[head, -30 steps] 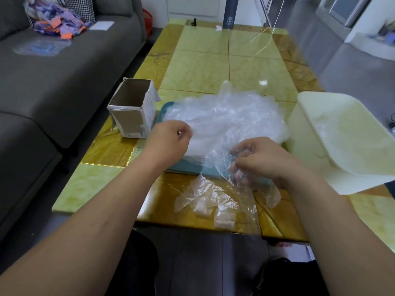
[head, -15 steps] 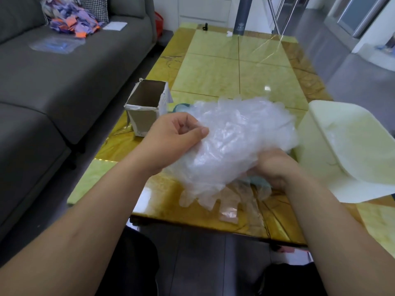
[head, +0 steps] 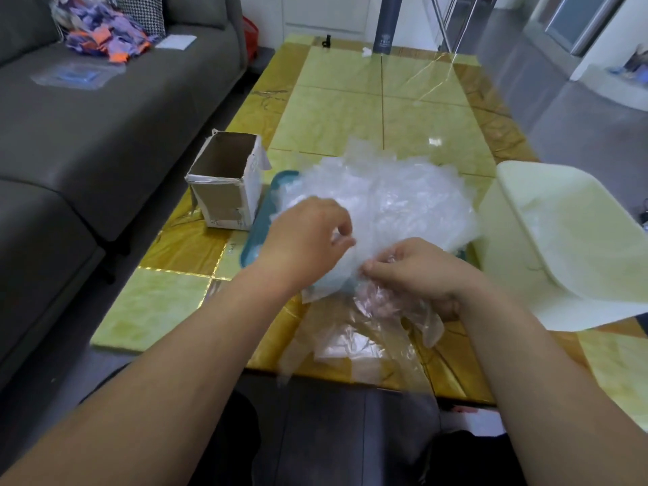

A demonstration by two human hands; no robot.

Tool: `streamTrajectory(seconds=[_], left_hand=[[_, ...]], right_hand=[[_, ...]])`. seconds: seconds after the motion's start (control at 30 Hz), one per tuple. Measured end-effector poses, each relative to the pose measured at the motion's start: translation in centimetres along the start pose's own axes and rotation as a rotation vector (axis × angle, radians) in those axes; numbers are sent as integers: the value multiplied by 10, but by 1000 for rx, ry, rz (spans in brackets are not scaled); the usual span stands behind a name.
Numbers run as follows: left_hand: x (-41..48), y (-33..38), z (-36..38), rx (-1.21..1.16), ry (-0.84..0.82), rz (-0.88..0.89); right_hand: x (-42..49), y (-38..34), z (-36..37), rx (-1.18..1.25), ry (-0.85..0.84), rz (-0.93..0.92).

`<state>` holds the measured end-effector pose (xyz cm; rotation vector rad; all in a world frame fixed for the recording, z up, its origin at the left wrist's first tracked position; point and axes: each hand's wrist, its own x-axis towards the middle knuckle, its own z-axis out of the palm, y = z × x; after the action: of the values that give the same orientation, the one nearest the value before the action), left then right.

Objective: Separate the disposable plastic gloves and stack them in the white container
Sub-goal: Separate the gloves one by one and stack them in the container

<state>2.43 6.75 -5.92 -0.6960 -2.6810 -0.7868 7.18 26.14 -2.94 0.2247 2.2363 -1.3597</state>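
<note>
Glove pile [head: 385, 198] atop teal tray [head: 258, 236]

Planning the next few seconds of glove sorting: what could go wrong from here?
The left hand pinches the pile of gloves, the right hand a hanging glove; clinging layers may lift together. That glove drapes past the table edge and could slip to the floor if released.

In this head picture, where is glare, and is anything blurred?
Head view: glare spots on the glossy yellow tabletop; the heap of clear plastic gloves looks washed out, layers hard to separate; the left hand is slightly motion-blurred; wide-angle bending curves the frame edges.
</note>
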Motion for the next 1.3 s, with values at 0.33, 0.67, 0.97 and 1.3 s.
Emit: streamTrajectory(seconds=[0.33,0.67,0.97,1.3], left_hand=[[-13,-11,-1,-94,-300,-331],[-3,-10,-34,-414,-38,-422],[8,3,-86,-347,200,-275],[-18,54,-147,-265,-345,-116]], right_hand=[[-10,1,-17,188,37,-103],[11,8,7,304,101,-145],[-1,-1,15,238,198,-200],[-16,-39,-26,168,437,-262]])
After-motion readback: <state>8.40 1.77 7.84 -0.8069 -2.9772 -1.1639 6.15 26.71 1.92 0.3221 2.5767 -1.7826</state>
